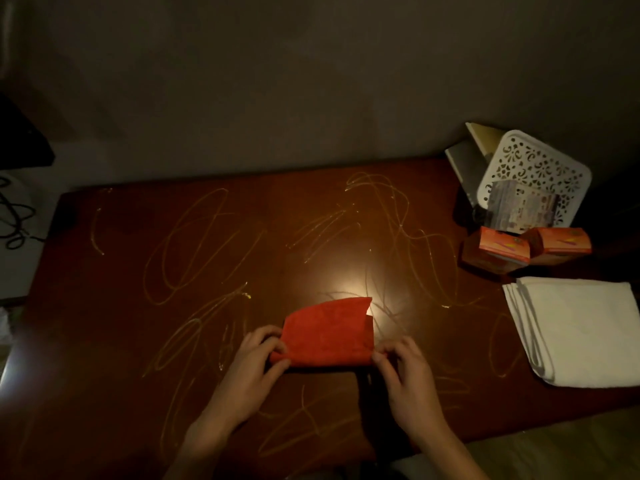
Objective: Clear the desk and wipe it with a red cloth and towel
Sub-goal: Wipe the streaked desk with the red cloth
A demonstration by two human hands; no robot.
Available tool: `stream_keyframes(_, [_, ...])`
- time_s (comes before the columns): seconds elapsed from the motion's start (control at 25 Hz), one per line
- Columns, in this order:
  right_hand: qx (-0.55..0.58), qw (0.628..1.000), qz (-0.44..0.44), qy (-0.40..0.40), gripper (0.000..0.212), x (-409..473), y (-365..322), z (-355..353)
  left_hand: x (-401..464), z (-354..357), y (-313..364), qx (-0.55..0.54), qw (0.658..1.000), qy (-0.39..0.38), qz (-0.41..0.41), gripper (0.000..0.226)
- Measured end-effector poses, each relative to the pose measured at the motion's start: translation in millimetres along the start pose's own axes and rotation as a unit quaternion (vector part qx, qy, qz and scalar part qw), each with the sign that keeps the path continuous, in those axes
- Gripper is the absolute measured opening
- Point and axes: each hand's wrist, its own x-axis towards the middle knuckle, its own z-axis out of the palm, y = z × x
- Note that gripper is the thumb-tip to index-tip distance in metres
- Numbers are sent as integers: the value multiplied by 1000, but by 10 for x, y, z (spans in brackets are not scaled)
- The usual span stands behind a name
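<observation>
On the desk (121, 271), near its front edge, the left hand (254, 358) and right hand (403, 370) pinch opposite ends of the folded red cloth (327, 332). Right of the cloth lies the folded white towel (581, 327).

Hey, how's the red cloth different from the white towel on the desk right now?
The red cloth is held at its near corners by the left hand and right hand; the white towel lies untouched at the desk's right side. The red cloth looks smaller and thinner; the white towel is thick, in stacked layers. Both are folded.
</observation>
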Motion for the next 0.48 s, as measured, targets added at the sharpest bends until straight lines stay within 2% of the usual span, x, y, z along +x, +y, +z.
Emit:
stream_keyframes(0.16, [58, 998, -17, -21, 11, -25, -199, -3, -43, -90, 245, -96, 993, 52, -33, 13])
stream_keyframes(0.36, [192, 981, -10, 23, 12, 73, -624, 37, -106, -374, 558, -188, 955, 221, -58, 6])
stream_keyframes(0.48, [211, 977, -35, 29, 11, 94, -885, 230, -302, -492, 621, -202, 933, 284, -87, 19])
